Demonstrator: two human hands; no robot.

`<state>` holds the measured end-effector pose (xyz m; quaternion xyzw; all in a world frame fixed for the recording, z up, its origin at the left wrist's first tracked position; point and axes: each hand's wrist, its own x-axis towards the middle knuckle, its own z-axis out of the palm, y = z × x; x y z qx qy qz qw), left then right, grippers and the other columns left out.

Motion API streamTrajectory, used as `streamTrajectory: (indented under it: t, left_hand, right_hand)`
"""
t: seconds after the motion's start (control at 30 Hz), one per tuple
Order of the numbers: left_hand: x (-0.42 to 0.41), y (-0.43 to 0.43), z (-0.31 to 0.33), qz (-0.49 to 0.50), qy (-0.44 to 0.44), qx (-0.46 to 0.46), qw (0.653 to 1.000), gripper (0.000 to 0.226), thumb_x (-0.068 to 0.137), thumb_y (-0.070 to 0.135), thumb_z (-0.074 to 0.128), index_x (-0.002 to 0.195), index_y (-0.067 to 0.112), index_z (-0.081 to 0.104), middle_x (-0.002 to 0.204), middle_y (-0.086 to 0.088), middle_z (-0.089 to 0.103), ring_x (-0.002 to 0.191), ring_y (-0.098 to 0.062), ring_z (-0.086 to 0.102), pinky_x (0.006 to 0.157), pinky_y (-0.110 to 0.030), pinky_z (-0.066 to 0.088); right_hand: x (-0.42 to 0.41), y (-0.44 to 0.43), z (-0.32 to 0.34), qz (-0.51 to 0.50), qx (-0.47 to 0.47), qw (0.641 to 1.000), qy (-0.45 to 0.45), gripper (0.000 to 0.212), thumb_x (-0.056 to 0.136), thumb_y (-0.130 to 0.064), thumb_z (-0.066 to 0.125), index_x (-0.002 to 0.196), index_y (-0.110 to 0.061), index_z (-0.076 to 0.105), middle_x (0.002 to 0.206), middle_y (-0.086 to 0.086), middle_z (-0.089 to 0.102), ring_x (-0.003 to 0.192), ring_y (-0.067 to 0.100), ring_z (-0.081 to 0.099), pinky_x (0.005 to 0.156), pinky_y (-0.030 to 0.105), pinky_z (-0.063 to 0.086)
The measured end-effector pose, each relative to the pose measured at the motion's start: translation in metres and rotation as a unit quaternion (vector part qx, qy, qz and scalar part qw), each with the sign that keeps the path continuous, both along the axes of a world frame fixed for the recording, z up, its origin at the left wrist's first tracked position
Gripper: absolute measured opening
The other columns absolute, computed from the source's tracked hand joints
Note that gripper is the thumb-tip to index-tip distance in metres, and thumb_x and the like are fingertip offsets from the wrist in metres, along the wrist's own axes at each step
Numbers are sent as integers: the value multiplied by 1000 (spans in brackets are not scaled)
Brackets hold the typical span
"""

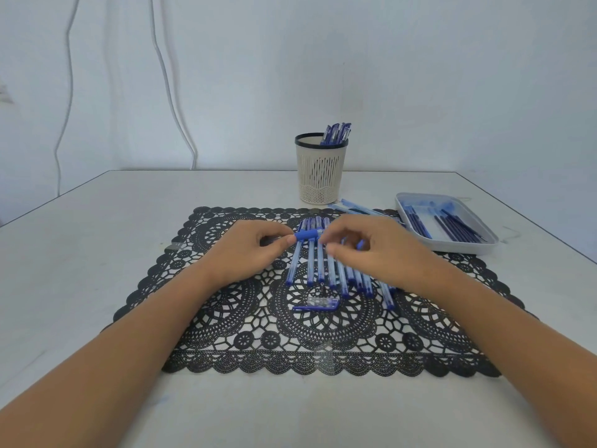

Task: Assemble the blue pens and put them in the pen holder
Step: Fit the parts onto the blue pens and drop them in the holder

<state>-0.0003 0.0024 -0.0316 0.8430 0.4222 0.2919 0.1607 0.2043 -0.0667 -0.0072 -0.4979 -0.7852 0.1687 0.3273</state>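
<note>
Roughly over the far middle of the black lace-patterned plastic placemat [245, 334], the left hand [255, 247] pinches a short solid-blue pen piece [307, 236] between thumb and forefinger, holding it crosswise. The right hand [378, 250] has curled fingers at that piece's other end (whether its grip has closed on it I cannot tell). Beneath both hands, on the placemat, a row of clear blue-tipped pen barrels [311, 263] lies side by side. Nearer the placemat's centre rests a loose blue clipped cap [318, 307]. Just beyond the placemat's far edge stands the cream slotted plastic pen holder [319, 176], dark-rimmed, with blue capped pens [336, 134] upright inside. At the placemat's far right corner sits a shallow white tray [481, 245] holding dark blue refills [452, 226], all on the pale surface [97, 227].
</note>
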Motion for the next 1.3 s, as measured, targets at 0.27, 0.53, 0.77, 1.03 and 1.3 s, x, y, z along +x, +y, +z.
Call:
streamTrajectory:
  t: [0.27,0.53,0.77,1.03,1.3]
  left_hand:
    - [4,-3,0,-29,5,4,1000,18,90,32,55,99,26,68,73,13,64,72,-12,60,67,-25,45]
    - [4,-2,-1,-27,-16,-4,1000,10,89,35,54,93,36,63,75,20,63,71,-1,57,64,-17,39]
    - [-5,4,-7,23,-30,4,999,10,91,33,54,96,31,62,83,6,66,81,-14,60,74,-28,46]
    - [-7,7,-10,40,-22,34,998,10,91,31,54,96,28,62,83,1,65,81,-15,59,76,-34,48]
    - [-1,6,-10,26,-4,53,998,13,91,30,54,98,24,64,83,8,65,80,-9,59,75,-32,49]
  right_hand:
    - [13,17,-13,-86,26,996,-22,18,86,-29,62,104,-27,65,90,-16,59,85,2,55,69,5,37]
    - [22,17,-9,-71,-2,996,58,12,88,-25,59,78,-29,64,72,-12,62,62,-5,52,63,6,41]
    - [56,35,-9,-220,0,941,257,21,87,-13,49,67,-8,54,61,6,48,56,15,41,57,28,33]
    - [68,44,-25,-354,121,923,89,21,90,-24,54,94,-11,70,87,7,59,79,16,49,69,24,32]
    - [65,53,-34,-377,57,918,-104,28,91,-37,52,110,-25,68,115,7,51,113,27,43,89,40,35]
